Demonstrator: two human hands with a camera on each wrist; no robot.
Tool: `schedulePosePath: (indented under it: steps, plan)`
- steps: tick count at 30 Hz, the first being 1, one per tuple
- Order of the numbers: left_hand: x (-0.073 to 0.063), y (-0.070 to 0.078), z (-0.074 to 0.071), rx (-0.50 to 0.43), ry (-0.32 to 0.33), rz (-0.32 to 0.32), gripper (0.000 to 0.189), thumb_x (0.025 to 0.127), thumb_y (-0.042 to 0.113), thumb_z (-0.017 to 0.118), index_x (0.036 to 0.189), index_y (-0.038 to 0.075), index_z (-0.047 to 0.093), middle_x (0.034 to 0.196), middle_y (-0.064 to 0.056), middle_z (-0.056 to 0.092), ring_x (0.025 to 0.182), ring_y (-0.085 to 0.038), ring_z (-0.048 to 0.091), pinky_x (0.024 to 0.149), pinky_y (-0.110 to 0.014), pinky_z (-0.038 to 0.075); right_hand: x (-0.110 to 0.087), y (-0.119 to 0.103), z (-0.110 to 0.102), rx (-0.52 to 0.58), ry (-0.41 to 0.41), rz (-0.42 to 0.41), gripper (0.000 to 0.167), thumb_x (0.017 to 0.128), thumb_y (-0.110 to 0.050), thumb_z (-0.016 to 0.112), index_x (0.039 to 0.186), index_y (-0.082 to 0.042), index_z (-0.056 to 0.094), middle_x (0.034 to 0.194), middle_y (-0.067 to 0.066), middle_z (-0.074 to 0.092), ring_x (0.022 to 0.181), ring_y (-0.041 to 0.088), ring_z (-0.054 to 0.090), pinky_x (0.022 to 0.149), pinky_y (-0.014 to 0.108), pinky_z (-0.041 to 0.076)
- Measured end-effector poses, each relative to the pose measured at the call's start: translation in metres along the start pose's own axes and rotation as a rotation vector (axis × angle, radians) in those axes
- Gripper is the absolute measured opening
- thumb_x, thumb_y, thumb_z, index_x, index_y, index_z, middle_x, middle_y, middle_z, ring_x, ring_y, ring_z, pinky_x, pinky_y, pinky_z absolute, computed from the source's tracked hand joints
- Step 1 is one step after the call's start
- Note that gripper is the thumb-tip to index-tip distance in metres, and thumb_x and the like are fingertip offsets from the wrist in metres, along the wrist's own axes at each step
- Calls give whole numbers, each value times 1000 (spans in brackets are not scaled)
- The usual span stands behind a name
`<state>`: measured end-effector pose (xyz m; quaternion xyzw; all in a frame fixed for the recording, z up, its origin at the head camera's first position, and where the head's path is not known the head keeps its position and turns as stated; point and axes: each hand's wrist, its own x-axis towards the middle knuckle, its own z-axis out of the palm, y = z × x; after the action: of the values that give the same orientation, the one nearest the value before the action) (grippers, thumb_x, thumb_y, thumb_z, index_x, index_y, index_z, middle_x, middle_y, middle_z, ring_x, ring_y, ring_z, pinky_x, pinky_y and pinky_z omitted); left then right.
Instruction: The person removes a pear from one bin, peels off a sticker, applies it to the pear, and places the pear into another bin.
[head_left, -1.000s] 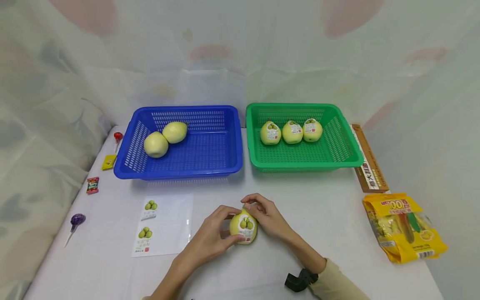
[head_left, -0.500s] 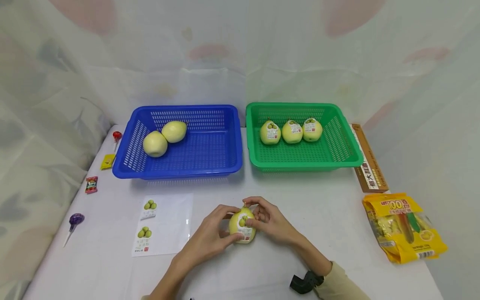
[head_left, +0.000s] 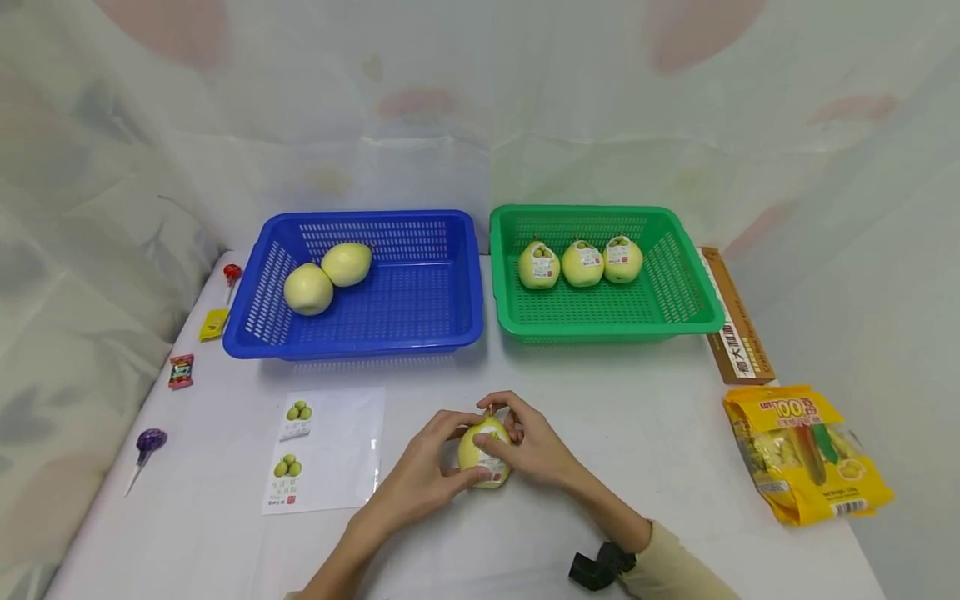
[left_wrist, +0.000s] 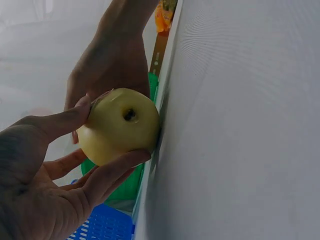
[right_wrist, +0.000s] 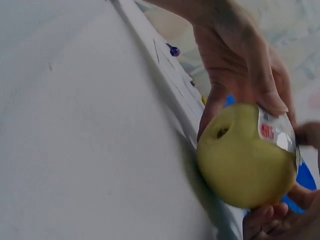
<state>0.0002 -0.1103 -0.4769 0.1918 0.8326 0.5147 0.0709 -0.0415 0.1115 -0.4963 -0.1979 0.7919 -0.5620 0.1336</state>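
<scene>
A pale yellow-green pear (head_left: 469, 454) rests on the white table between both hands, its stem pointing away from me. A printed sticker (right_wrist: 274, 131) lies over the pear's near side. My left hand (head_left: 422, 473) grips the pear from the left, thumb on the sticker's lower edge and fingers round the far side. My right hand (head_left: 542, 446) touches it from the right: the thumb lies on the sticker's upper part, the index finger by the stem. In the left wrist view the pear's bottom hollow faces the camera. A sticker sheet (head_left: 341, 454) bearing two pear stickers lies left of the hands.
Two plain pears (head_left: 309, 289) sit in a blue basket (head_left: 352, 343) at the back left. Three stickered pears (head_left: 539, 267) stand in a green basket (head_left: 611, 329). Lollipops (head_left: 151, 440) and candies line the left edge; a brown box (head_left: 738, 317) and yellow bag (head_left: 806, 454) lie right.
My right thumb has moved from near the stem down onto the sticker, and now lies across its upper part. The left hand keeps its hold on the pear.
</scene>
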Motion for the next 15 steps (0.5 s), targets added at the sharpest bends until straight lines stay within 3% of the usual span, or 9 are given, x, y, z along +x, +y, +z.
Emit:
schedulePosePath:
  steps: [2,8,12,15]
  plan:
    - [0,0,0,-4,2,-2,64,86,20,94,143,17,63,141,-7,65,132,-31,67,89,-28,68,1,-2,2,-10,6,19,36,105,-28,72,136,-10,65,87,0,52,70,5,43,60,20,38]
    - [-1,0,0,-6,-4,-23,66,86,24,94,144,18,63,140,-8,65,131,-31,67,88,-24,67,-2,0,-2,8,-49,0,49,99,-26,78,143,-12,60,110,3,61,76,5,45,66,19,41]
    - [-1,1,0,-24,-19,-27,66,87,22,94,145,18,62,141,-10,65,133,-33,65,84,-23,67,-1,2,-2,30,-33,38,36,108,-27,64,140,-10,61,111,11,66,82,6,54,70,19,46]
    - [-1,-1,-1,-28,-15,-39,66,86,23,94,144,18,63,140,-10,65,133,-34,65,85,-23,67,-1,5,-5,91,-64,39,34,113,-23,55,142,-5,59,121,19,69,89,7,63,76,20,52]
